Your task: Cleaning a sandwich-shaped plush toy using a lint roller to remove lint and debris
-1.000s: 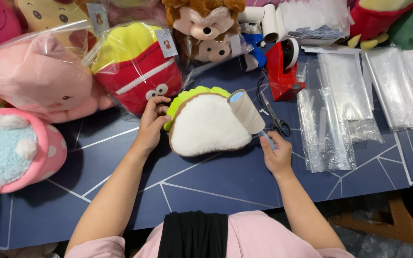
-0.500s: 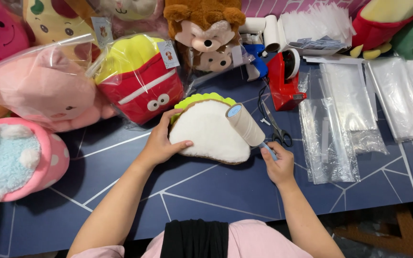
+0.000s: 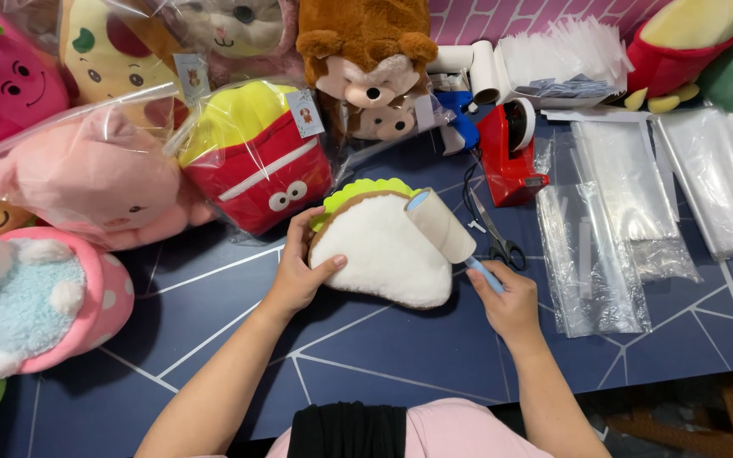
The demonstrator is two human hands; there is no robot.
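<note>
Since half a second ago, the white fleecy taco-shaped plush toy with a tan edge and green frill (image 3: 383, 252) has tilted slightly and sits a little lower on the dark blue desk with white line pattern (image 3: 366, 348); both my hands have kept their places on either side of it. My left hand (image 3: 300, 271) grips the toy's left edge, thumb laid across the white face, fingers curled round the tan rim behind. My right hand (image 3: 509, 298) is closed around the light blue handle of the lint roller with a pale paper-covered drum (image 3: 440, 225); the drum rests tilted against the toy's upper right face, touching it. Just right of the roller lie black-handled scissors (image 3: 497, 240), and behind them stands a red tape dispenser (image 3: 509, 157). Near my right hand, to its right, stacks of clear plastic bags (image 3: 604, 246) lie flat on the desk. Behind the toy, touching or nearly so, is a red and yellow fries-shaped plush in a clear bag (image 3: 252, 161). Further left: a pink pig plush in a clear bag (image 3: 86, 182), and a pink and pale blue fluffy plush (image 3: 36, 301) at the desk's left edge. A brown monkey plush (image 3: 366, 55) sits at the back.
</note>
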